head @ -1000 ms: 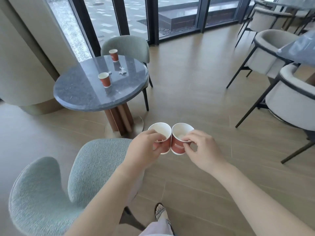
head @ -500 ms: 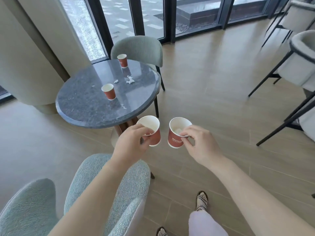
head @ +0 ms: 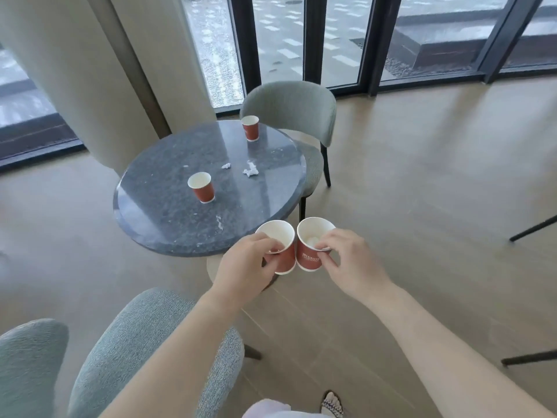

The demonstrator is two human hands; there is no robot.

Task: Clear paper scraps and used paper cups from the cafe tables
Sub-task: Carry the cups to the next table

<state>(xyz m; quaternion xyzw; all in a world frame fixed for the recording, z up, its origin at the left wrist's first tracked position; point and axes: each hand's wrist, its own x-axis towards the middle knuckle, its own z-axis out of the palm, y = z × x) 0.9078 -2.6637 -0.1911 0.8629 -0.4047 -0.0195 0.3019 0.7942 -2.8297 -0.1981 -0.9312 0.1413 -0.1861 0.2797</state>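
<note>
My left hand (head: pixel 244 268) grips a red paper cup (head: pixel 281 254) and my right hand (head: pixel 351 260) pinches the rim of a second red cup (head: pixel 310 251) with white paper scraps inside. The two cups touch side by side just off the near edge of the round grey table (head: pixel 168 224). On the table stand a red cup (head: pixel 202 187) near the middle and another red cup (head: pixel 250 128) at the far edge. White paper scraps (head: pixel 250 171) and a smaller scrap (head: pixel 226 166) lie between them; tiny bits (head: pixel 219 221) lie nearer me.
A green chair (head: pixel 295 110) stands behind the table and another green chair (head: pixel 135 342) is at my lower left. A thick pillar (head: pixel 99 70) rises at the left, glass doors (head: pixel 376 34) at the back. Dark chair legs (head: pixel 533 227) show at the right over wooden floor.
I have come closer to the table and it now fills more of the view. My two hands moved together, so the cups touch again.
</note>
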